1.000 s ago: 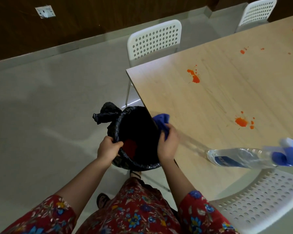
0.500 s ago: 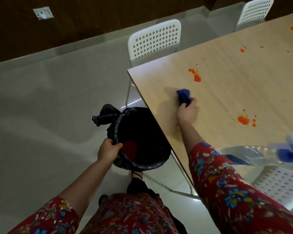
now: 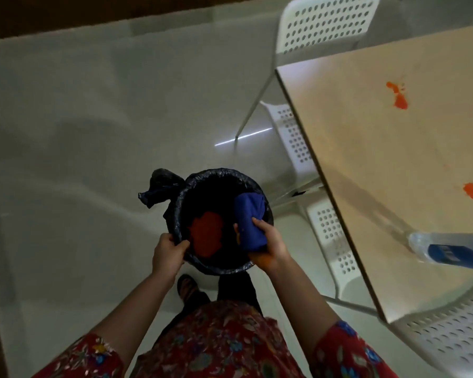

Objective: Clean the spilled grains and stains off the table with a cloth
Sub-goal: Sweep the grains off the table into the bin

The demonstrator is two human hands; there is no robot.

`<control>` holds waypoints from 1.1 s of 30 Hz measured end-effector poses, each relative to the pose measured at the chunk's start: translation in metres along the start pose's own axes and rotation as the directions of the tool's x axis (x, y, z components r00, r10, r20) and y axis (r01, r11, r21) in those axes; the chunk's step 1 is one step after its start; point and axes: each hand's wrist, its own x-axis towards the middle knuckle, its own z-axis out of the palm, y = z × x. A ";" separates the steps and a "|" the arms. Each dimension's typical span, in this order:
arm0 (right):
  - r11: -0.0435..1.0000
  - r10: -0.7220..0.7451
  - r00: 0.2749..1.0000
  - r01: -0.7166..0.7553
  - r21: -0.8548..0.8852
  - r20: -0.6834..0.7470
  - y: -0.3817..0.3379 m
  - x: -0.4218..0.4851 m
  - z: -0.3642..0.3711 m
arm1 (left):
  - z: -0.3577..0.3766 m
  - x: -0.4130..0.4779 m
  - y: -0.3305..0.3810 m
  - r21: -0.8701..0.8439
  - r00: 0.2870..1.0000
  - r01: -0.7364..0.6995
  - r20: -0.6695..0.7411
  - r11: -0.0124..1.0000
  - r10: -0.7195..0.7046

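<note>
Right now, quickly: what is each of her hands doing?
Left hand: closed, gripping the rim of the black-lined bin.
Right hand: closed, holding the blue cloth over the bin.

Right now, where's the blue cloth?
Head view: the right hand grips the crumpled blue cloth over the right side of the black bag-lined bin, left of the wooden table.

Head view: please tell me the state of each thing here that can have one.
bin: open, lined with a black bag, something red inside.
cloth: bunched up, held over the bin's mouth.
left hand: grips the bin's rim.
right hand: grips the cloth.
table: dirty, orange stains not yet wiped.
bottle: lying on its side on the table.
</note>
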 end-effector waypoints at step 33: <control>0.865 0.036 0.974 -0.143 -0.480 -0.225 0.122 0.335 -0.075 | 0.121 0.204 -0.155 0.134 0.913 -0.406 0.013 0.904 0.408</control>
